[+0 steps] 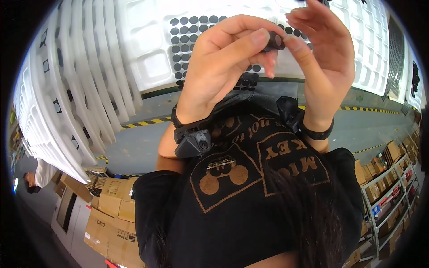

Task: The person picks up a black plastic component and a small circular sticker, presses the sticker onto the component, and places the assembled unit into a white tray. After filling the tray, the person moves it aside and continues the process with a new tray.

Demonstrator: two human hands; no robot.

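Note:
A small dark round piece [276, 41], with a brownish flat end, is pinched between the thumb and fingers of my left hand [223, 60]. My right hand [328, 58] is raised beside it with the thumb tip at the piece's right side. The right fingers are stretched out, apart from the thumb, and their tips reach the upper edge. Below both hands, rows of black discs [193, 29] lie on a white surface with molded recesses [154, 64]. My hands cover part of the rows.
White molded trays [96, 53] stand stacked at the left. Cardboard boxes [117, 196] are piled at the lower left, near another person [44, 174]. A metal shelf [386, 205] with boxes is at the right. Yellow-black tape [149, 122] marks the grey floor.

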